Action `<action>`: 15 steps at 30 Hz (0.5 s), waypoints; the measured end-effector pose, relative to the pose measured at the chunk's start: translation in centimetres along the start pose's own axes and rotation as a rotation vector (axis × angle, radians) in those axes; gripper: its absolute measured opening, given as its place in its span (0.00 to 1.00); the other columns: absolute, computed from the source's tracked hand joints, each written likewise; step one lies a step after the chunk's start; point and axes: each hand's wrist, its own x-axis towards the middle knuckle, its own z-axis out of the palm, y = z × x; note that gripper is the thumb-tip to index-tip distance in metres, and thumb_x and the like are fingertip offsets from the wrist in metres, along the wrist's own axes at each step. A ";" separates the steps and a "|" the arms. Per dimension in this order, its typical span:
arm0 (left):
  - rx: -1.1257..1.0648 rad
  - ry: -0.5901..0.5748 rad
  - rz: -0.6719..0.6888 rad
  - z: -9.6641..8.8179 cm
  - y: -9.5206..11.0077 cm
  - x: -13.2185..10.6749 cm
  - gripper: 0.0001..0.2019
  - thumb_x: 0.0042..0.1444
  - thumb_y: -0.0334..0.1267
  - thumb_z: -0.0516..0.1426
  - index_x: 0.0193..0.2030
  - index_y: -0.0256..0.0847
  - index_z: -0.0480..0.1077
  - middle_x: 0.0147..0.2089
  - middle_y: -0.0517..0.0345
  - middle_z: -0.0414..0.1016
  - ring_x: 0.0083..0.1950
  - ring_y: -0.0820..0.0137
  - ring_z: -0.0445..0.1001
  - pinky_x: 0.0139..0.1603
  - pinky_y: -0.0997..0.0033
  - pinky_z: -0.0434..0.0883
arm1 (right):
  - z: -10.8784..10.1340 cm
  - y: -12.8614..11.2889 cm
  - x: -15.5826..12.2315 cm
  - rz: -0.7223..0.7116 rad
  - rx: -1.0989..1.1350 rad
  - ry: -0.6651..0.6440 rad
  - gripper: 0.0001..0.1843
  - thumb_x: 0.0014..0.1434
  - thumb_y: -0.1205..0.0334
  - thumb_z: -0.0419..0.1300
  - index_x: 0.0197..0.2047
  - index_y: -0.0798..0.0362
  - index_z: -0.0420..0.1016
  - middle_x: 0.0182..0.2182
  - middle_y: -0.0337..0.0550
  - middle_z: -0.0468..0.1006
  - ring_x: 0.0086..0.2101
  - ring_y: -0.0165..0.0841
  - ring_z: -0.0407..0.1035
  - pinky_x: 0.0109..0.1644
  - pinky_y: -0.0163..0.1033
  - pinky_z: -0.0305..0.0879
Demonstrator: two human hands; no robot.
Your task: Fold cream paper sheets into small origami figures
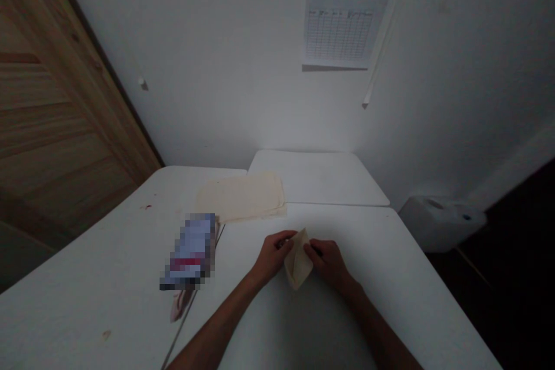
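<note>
Above the white table (321,324), a small folded piece of cream sheet (299,260), paper or cloth, is held up between my hands. My left hand (277,248) pinches its left edge near the top. On the opposite edge, my right hand (326,257) grips it with thumb and fingers. The piece tapers to a point at the top and shows an opening or crease down its front. Farther back lies a stack of flat cream sheets (240,196) of similar colour.
Left of my hands lies a pixelated bluish item (191,251) with pinkish cloth (180,303) beneath it. A printed chart (340,32) hangs on the wall. A white plastic container (442,222) stands beyond the table's right edge. Wooden panelling (56,81) borders the left.
</note>
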 end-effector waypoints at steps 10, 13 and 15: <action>-0.107 -0.066 -0.037 -0.8 0.6 -0.1 0.16 0.53 0.44 0.57 0.42 0.35 0.78 0.39 0.50 0.78 0.38 0.64 0.74 0.37 0.69 0.69 | 0.5 -0.6 -0.1 0.061 0.061 0.048 0.17 0.61 0.52 0.55 0.30 0.52 0.78 0.23 0.39 0.77 0.23 0.30 0.67 0.29 0.33 0.59; -0.111 -0.058 -0.027 -0.9 0.7 -0.1 0.16 0.54 0.44 0.56 0.42 0.34 0.78 0.37 0.49 0.78 0.39 0.63 0.73 0.36 0.69 0.68 | 0.6 -0.6 -0.1 0.104 0.141 0.084 0.16 0.59 0.51 0.57 0.32 0.52 0.79 0.24 0.41 0.79 0.24 0.32 0.70 0.29 0.34 0.63; -0.108 -0.067 -0.021 -0.8 0.8 -0.2 0.16 0.55 0.43 0.55 0.43 0.34 0.78 0.37 0.49 0.77 0.40 0.62 0.73 0.38 0.69 0.68 | 0.6 -0.6 -0.1 0.119 0.160 0.107 0.15 0.58 0.51 0.57 0.32 0.52 0.79 0.25 0.41 0.79 0.24 0.32 0.70 0.29 0.34 0.65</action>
